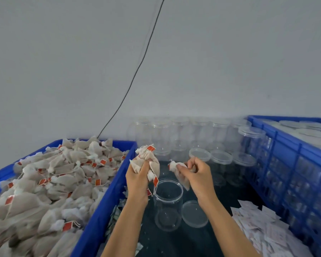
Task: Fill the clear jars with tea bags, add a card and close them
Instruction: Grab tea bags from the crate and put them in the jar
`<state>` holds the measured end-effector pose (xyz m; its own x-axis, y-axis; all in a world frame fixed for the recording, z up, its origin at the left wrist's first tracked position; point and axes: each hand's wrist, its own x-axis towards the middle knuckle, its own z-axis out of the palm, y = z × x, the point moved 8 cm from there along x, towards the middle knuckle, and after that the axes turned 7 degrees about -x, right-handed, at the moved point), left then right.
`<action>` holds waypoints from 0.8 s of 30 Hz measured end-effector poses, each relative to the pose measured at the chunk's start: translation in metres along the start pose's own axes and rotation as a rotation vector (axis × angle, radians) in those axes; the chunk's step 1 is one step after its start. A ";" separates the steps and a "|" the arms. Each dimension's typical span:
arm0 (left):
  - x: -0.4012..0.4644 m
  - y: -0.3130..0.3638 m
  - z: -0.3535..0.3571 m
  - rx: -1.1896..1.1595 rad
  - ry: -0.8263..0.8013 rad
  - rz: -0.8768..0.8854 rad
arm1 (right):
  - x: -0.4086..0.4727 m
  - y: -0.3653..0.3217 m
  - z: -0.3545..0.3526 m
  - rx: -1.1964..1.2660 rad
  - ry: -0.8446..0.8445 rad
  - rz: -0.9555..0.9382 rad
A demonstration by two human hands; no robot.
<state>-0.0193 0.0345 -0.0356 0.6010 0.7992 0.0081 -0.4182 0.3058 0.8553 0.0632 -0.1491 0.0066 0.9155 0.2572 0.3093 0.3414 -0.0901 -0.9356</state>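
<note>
Item in hand: open clear jar (168, 204), upright on the dark work surface (185, 240), directly below and between both hands; no tea bags visible inside it.
Left hand (137, 180): fingers curled tight around a bunch of tea bags (146, 162), held just above the jar mouth; one red tag hangs down to the rim.
Right hand (196, 175): thumb and fingers pinch a single tea bag (180, 173), held beside the bunch and just above the far side of the jar mouth.
Loose lid (195, 213): clear disc lying flat, touching or just beside the jar base on its right.
Supply: blue crate of tea bags (44, 182), heaped, at left.
Cards (263, 229): loose white pile at lower right, near the lid.
Stock: empty lidded jars (220, 158) in rows against the wall; a second blue crate (289, 164) at right holds what appear to be more lids.
Step judged: loading bags, early in this jar.
Method advised: centre each bag over the mouth before release; feed in small lots, not the whole bunch, so nothing bridges the opening; tuck strings and red tags inside the rim, since one caught there would likely stop the lid seating.
Outstanding: card and lid.
</note>
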 end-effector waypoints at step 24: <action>0.022 0.003 0.015 0.016 -0.184 0.184 | 0.006 -0.017 0.016 -0.317 -0.259 -0.281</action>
<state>0.0022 0.0452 -0.0252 0.6303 0.7324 0.2573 -0.5219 0.1544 0.8389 0.0596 -0.1302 0.0215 0.7097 0.5408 0.4515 0.6519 -0.2609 -0.7121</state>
